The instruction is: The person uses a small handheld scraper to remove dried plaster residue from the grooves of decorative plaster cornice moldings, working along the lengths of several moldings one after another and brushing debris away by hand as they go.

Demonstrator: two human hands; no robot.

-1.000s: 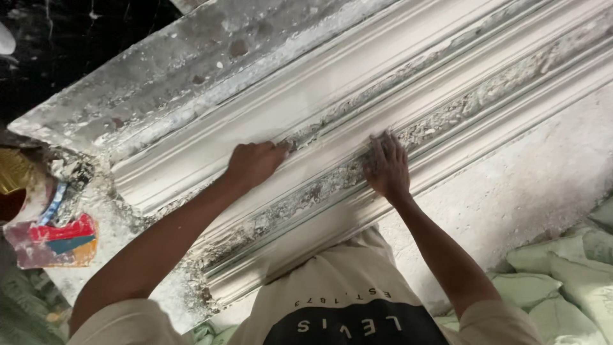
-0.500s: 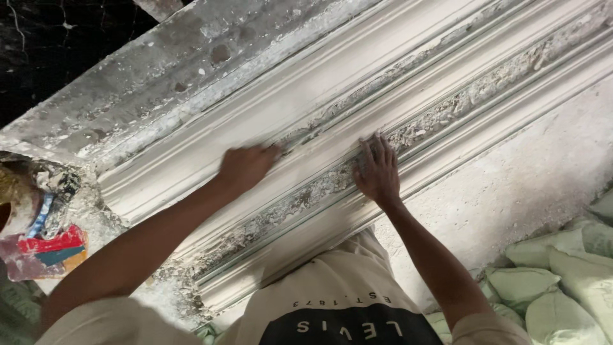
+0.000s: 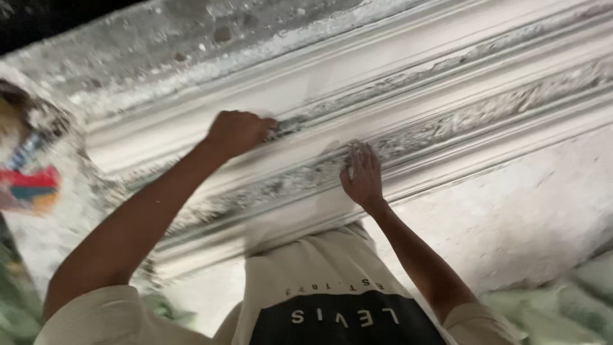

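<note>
Hands on long white plaster cornice moulding (image 3: 447, 96) | left hand (image 3: 236, 131) fisted, rubbing its upper groove | right hand (image 3: 363, 176) flat, fingers together on carved band | band rough and crumbly; smoothing unfinished | colourful bag (image 3: 29, 188) at left edge

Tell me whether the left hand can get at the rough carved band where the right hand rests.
Probably yes: the left hand sits on the moulding one groove up from the right hand, with nothing between them along the carved band.

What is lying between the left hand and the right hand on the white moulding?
In the head view, only moulding lies between the left hand and right hand: a smooth white band and a rough carved strip. No tool shows there.
</note>
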